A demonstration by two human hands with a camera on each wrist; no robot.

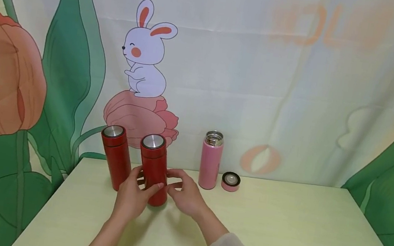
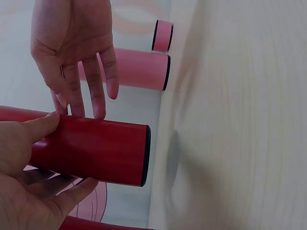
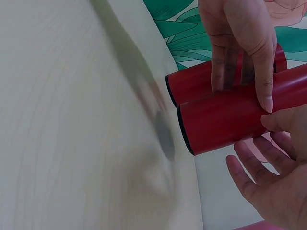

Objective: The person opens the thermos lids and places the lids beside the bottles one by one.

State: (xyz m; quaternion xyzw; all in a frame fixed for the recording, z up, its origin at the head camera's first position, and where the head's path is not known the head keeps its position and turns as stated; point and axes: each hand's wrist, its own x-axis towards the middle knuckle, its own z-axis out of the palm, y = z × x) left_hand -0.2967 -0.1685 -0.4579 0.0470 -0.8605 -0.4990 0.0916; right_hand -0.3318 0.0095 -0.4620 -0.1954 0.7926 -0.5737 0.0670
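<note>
A red thermos bottle (image 1: 153, 163) with a steel-topped lid hangs upright a little above the table, its base apart from its shadow in both wrist views. My left hand (image 1: 130, 200) grips it from the left, thumb across the near side and fingers behind. On the other side, the fingertips of my right hand (image 1: 188, 195) are right at the bottle's wall, with the fingers loosely extended, as the right wrist view shows. A second red thermos (image 1: 116, 162), also lidded, stands just left of the held one, partly behind my left hand.
Toward the back of the pale table (image 1: 280, 231) stands a pink thermos (image 1: 210, 165) with its steel mouth uncovered. Its pink lid (image 1: 230, 182) lies beside it on the right, inner side up. A printed cloth backdrop (image 1: 233, 82) hangs right behind the table.
</note>
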